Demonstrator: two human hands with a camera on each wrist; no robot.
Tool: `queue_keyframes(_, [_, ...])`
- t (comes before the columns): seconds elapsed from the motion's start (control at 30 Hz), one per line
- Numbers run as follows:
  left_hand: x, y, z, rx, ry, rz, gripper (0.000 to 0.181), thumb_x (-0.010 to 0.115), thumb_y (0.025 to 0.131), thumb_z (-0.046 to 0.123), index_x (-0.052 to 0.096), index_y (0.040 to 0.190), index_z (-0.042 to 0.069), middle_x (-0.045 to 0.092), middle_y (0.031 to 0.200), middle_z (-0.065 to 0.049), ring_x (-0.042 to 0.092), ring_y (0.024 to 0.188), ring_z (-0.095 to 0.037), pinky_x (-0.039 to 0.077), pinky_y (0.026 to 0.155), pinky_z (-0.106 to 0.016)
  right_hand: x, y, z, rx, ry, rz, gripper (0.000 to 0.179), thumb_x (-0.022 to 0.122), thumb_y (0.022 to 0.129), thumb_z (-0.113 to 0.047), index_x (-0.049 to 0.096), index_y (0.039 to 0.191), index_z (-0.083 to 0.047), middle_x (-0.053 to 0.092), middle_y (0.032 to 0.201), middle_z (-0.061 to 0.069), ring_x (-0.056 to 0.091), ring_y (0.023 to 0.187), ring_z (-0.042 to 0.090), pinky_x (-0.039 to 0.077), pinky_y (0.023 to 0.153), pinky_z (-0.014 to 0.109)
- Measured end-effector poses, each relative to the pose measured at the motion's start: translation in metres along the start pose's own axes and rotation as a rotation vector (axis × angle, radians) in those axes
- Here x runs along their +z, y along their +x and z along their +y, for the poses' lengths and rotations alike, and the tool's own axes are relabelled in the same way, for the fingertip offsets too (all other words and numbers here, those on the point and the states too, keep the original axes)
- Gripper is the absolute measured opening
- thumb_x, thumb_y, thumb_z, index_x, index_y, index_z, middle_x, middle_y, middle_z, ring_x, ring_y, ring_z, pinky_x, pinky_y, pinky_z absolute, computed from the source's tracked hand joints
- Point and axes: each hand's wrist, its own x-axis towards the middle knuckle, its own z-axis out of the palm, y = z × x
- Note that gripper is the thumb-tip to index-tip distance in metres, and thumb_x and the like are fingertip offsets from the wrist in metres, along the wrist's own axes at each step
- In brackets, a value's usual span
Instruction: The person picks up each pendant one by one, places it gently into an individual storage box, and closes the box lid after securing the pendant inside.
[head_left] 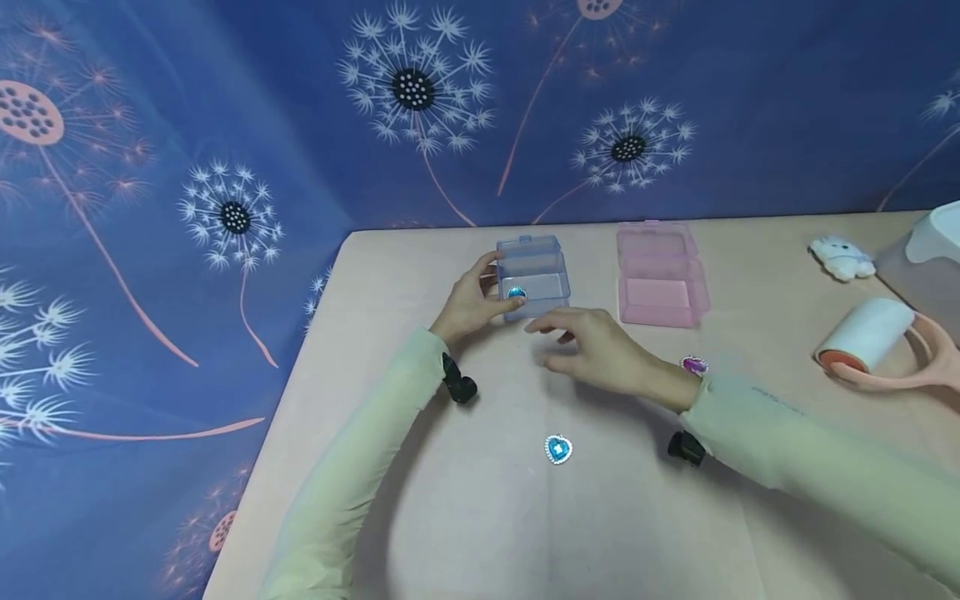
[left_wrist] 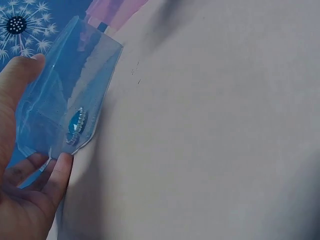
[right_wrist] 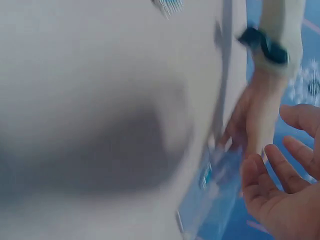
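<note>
My left hand (head_left: 468,302) grips the left side of a clear blue plastic box (head_left: 546,309), thumb at the front and fingers behind. The box's lid is raised, and a blue gem with a beaded silver edge (left_wrist: 77,121) lies inside at its left. My right hand (head_left: 600,354) hovers just right of the box's front, fingers loosely bent and holding nothing, as the right wrist view (right_wrist: 290,195) also shows. A blue heart-shaped gem (head_left: 558,449) lies on the table nearer to me. Beside my right wrist is a magenta gem (head_left: 694,365).
A clear pink box (head_left: 657,316) with its lid raised stands right of the blue one. Farther right are a small white plush toy (head_left: 842,257), a lint roller with a peach handle (head_left: 870,333) and a translucent bin (head_left: 922,262). Blue dandelion-print cloth hangs behind the table (head_left: 480,500).
</note>
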Motion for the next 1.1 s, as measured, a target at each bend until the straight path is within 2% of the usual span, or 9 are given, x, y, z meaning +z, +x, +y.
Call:
queue_keyframes(0.1, [0.000,0.001,0.000,0.005,-0.016,-0.004,0.088,0.081,0.080,0.020,0.029,0.151,0.017,0.046,0.140,-0.014,0.049,0.131,-0.028,0.050,0.102,-0.037,0.011,-0.020,-0.006,-0.035,0.005,-0.039,0.036,0.077,0.079,-0.007,0.068,0.113,-0.006,0.070,0.112,0.004,0.067,0.098,0.023,0.058,0.081,0.036])
queue_keyframes(0.33, [-0.002,0.003,0.000,0.013,-0.017,0.002,0.087,0.080,0.080,0.020,0.029,0.151,0.017,0.047,0.140,-0.014,0.049,0.130,-0.027,0.049,0.103,-0.037,0.036,-0.059,-0.014,-0.031,-0.010,-0.149,0.038,0.080,0.078,-0.013,0.067,0.114,-0.011,0.067,0.114,-0.003,0.063,0.100,0.013,0.054,0.087,0.033])
queue_keyframes(0.5, [-0.001,0.002,0.000,0.006,-0.021,0.001,0.087,0.081,0.080,0.020,0.030,0.151,0.017,0.047,0.139,-0.014,0.050,0.129,-0.027,0.050,0.102,-0.036,0.050,-0.077,-0.011,-0.058,-0.057,-0.150,0.039,0.082,0.074,-0.010,0.069,0.111,-0.009,0.065,0.111,-0.003,0.060,0.103,0.013,0.054,0.087,0.032])
queue_keyframes(0.83, [-0.001,0.001,-0.001,-0.014,-0.017,0.002,0.085,0.080,0.081,0.021,0.031,0.150,0.021,0.045,0.141,-0.012,0.048,0.131,-0.026,0.048,0.105,-0.037,0.059,-0.089,-0.008,-0.017,-0.052,-0.101,0.035,0.082,0.073,-0.009,0.071,0.105,-0.011,0.063,0.105,-0.005,0.056,0.100,0.011,0.054,0.082,0.025])
queue_keyframes(1.1, [0.000,0.001,-0.001,-0.010,-0.032,-0.005,0.086,0.079,0.081,0.021,0.030,0.151,0.020,0.043,0.142,-0.012,0.046,0.133,-0.026,0.048,0.105,-0.036,0.058,-0.091,-0.007,-0.013,-0.039,-0.090,0.026,0.080,0.077,-0.012,0.072,0.102,-0.012,0.065,0.103,-0.007,0.057,0.099,0.009,0.054,0.082,0.027])
